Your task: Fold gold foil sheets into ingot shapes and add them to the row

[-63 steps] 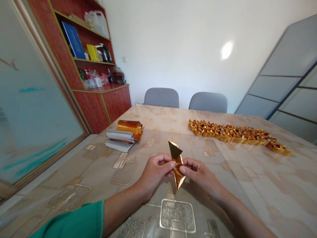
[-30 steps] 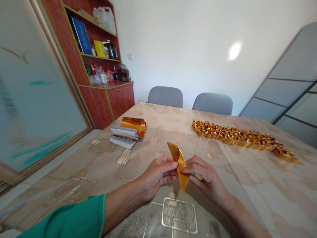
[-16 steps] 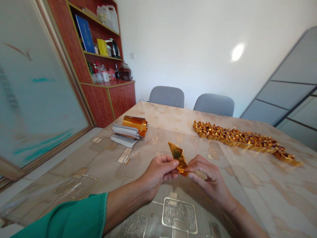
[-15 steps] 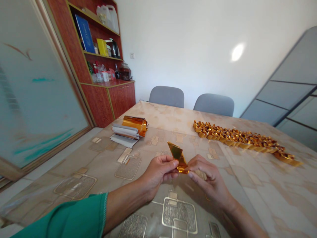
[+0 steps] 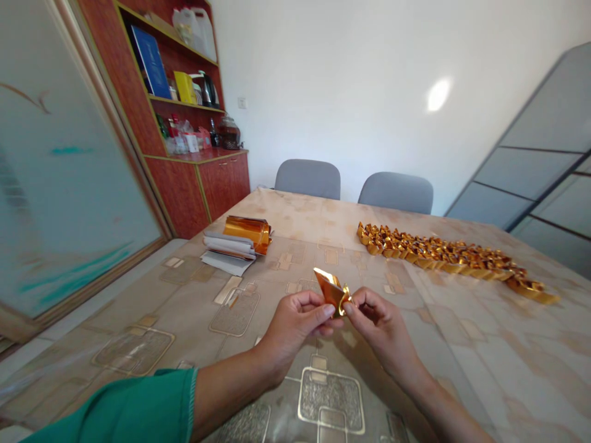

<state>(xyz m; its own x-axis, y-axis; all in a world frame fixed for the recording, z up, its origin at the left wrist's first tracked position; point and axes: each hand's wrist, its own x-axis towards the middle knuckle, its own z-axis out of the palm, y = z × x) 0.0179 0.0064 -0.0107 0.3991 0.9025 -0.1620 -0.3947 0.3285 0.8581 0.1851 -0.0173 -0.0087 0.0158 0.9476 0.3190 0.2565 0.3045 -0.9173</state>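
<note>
A partly folded sheet of shiny gold foil paper (image 5: 328, 284) is held above the table between both hands. My left hand (image 5: 295, 320) pinches its lower left part, thumb on the near side. With thumb and fingertips, my right hand (image 5: 381, 320) grips the right edge, where the foil curls over. The upper left of the foil ends in a pointed corner. Farther off to the left lies a stack of gold and white foil paper sheets (image 5: 247, 231). On the right, several folded gold paper pieces (image 5: 434, 253) sit packed together in a long row.
A patterned cover lies over the table (image 5: 277, 289). Two grey chairs (image 5: 307, 178) stand at its far side against the white wall. At the back left is a red-brown cabinet (image 5: 221, 184) with bottles and a kettle (image 5: 210, 91). A frosted glass door (image 5: 69, 184) is on the left.
The right edge of the foil has been lifted and curled inward by my right hand, which has moved slightly left. My left hand keeps its pinch. The whole view has shifted a little.
</note>
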